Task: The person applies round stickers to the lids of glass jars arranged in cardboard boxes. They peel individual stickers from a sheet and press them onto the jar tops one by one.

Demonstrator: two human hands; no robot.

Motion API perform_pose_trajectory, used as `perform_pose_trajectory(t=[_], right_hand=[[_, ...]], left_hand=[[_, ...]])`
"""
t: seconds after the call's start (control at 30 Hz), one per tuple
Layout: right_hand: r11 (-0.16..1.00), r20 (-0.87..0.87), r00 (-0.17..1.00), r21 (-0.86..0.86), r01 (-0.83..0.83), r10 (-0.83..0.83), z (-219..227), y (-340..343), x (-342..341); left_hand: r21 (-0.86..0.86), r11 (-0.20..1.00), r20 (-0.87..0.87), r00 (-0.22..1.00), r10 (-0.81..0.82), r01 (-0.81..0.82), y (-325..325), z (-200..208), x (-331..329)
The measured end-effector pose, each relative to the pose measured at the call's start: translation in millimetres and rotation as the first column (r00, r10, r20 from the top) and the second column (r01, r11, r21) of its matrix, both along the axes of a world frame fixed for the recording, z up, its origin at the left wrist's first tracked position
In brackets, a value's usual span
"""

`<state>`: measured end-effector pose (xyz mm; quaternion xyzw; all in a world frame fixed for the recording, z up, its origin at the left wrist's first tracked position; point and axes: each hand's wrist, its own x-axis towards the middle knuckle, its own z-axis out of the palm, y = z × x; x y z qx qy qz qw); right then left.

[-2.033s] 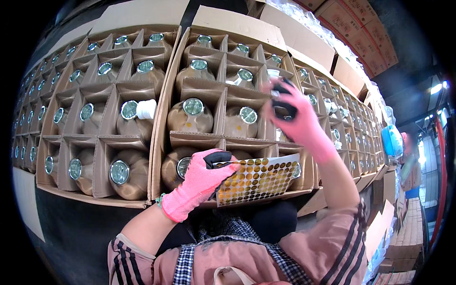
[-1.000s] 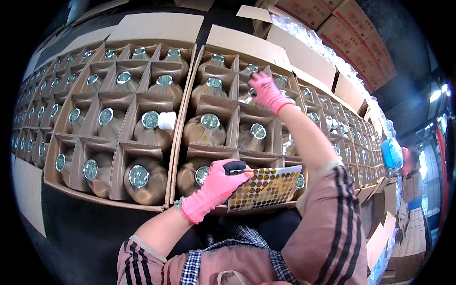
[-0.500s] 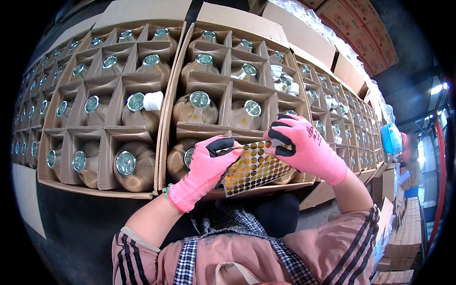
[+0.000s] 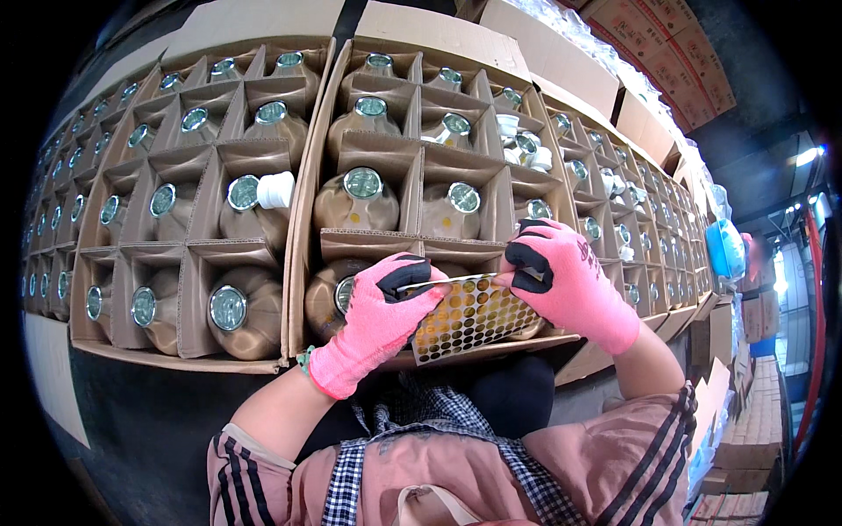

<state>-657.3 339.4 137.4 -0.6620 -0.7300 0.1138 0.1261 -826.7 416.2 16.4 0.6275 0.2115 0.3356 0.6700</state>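
Observation:
Both my hands wear pink gloves with black fingertips. Between them is a sheet of small round gold stickers [image 4: 469, 323], tilted over the near edge of the middle carton. My left hand [image 4: 383, 309] is closed on the sheet's upper left edge, which folds back a little at the top. At the upper right corner, my right hand [image 4: 574, 285] pinches the sheet between thumb and curled fingers. Whether a loose sticker is in those fingertips cannot be made out. Just beyond the sheet stand open-mouthed glass jars, one [image 4: 358, 203] with a small gold dot on its shoulder.
The middle carton [image 4: 309, 219] has cardboard dividers with a jar in each visible cell. More jar-filled cartons continue left and right. A white cap [image 4: 275, 190] rests beside a jar mouth in the left carton. White caps [image 4: 541, 159] lie in a right-hand cell. A blue container [image 4: 724, 252] is far right.
The fingers of my right hand have curled in and shifted slightly right along the sheet's top edge. My left hand keeps its hold. The whole view has moved a little.

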Motion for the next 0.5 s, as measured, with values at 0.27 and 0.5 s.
perform_pose_trajectory(t=[0.27,0.5], right_hand=[[0.983,0.134,0.991,0.174,-0.052,0.028,-1,-6,-4],[0.993,0.082,0.995,0.115,0.040,-0.050,-1,-14,-5]], left_hand=[[0.040,0.999,0.048,0.999,-0.008,0.006,1,1,-2],[0.023,0.999,0.151,0.988,-0.025,0.022,0,-1,-1]])
